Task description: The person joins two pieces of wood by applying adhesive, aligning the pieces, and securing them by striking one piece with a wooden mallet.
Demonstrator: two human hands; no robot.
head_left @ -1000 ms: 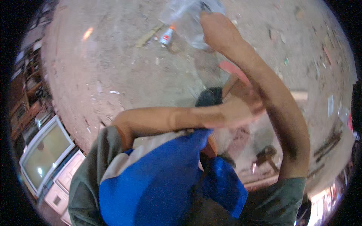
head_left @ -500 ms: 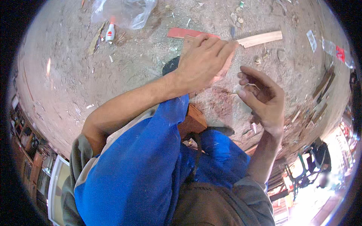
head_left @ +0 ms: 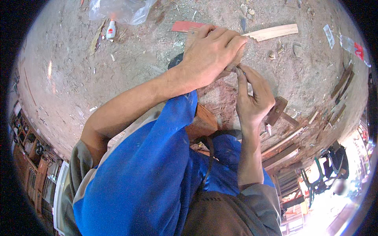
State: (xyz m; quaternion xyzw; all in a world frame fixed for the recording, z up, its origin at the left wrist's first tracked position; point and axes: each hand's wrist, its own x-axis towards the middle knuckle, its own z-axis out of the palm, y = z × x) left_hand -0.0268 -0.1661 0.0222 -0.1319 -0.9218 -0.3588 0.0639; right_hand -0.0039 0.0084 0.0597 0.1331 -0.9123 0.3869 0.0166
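My left hand (head_left: 212,55) lies over a flat wooden piece (head_left: 190,38), its fingers curled over the far side and pressed together. Most of that piece is hidden beneath the palm. Close by the piece's right edge, my right hand (head_left: 256,94) pinches with thumb and forefinger; whatever lies in the pinch is too small to make out. A red strip (head_left: 184,26) shows past the left fingers, and a pale wooden strip (head_left: 275,32) with a jagged end extends to their right. Beside my right wrist on the ground is a brown wooden block with a bar-like part (head_left: 278,109).
On the dirt ground at the far left stand a small white glue-like bottle (head_left: 111,30) and a clear plastic bag (head_left: 124,11). Wooden lengths (head_left: 281,151) lie to the right of my knees. A wooden block (head_left: 202,122) sits between my legs.
My right hand has moved left to the wooden piece's edge, its fingers closing into a pinch. The brown block beside it now shows more. My left hand stays on the wooden piece.
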